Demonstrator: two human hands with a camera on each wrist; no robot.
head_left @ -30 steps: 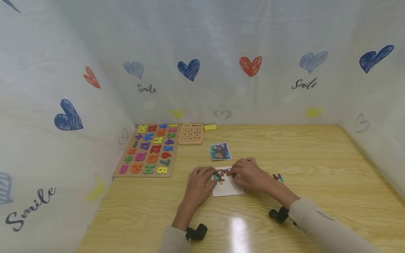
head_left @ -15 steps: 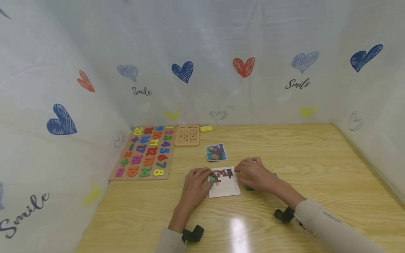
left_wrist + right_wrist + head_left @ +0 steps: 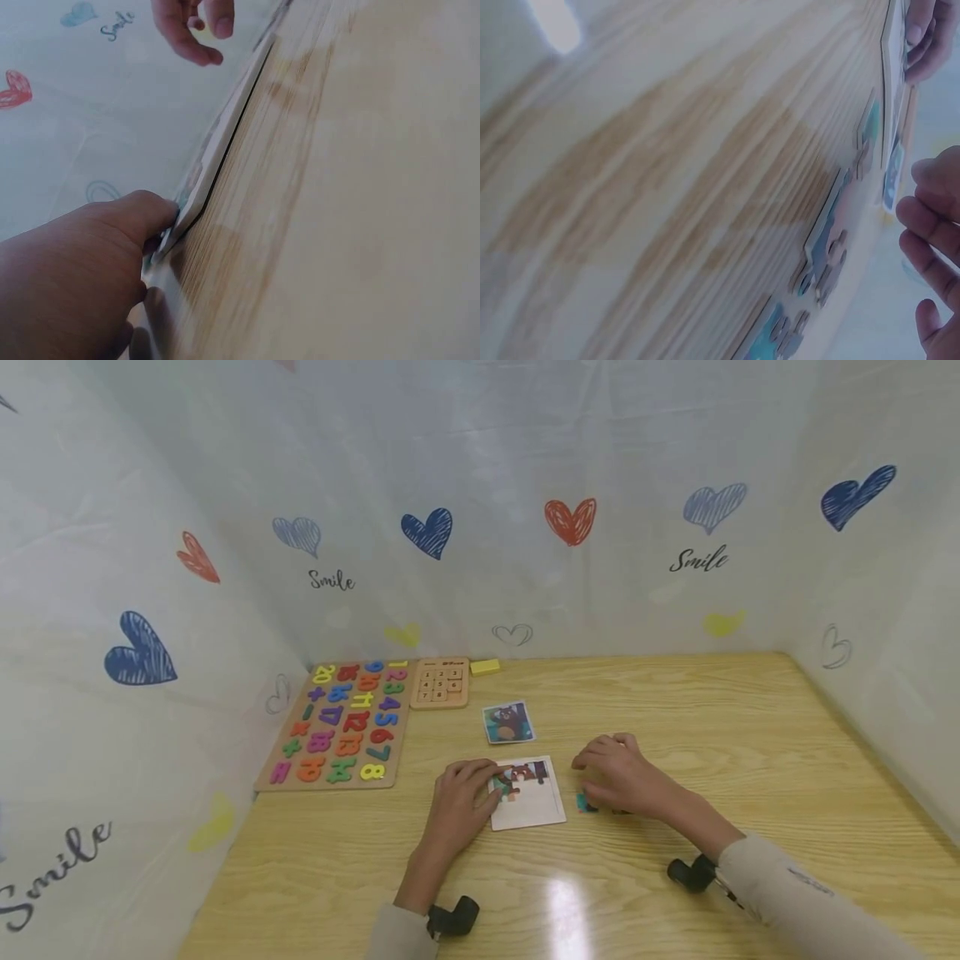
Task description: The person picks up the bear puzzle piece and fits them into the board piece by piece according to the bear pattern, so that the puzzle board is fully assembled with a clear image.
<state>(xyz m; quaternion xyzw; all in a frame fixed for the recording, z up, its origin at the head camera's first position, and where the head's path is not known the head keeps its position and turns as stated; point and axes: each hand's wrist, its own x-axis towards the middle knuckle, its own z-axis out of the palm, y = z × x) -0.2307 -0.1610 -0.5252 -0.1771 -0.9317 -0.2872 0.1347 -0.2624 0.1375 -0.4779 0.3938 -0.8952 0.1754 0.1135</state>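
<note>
White square puzzle board (image 3: pixel 528 814), edge held by left hand (image 3: pixel 459 799); right hand (image 3: pixel 624 779) beside it, loose, empty; slackened hold could shift board.

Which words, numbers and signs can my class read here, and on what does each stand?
"Smile": patterned sheeting, three times in the head view.
"1" to "20", "+ - x ÷ =": number board.
"1" to "8": small tile board; heading too small to read.
Right sleeve: marking too blurred to read.
Jigsaw board: no readable text.
</note>
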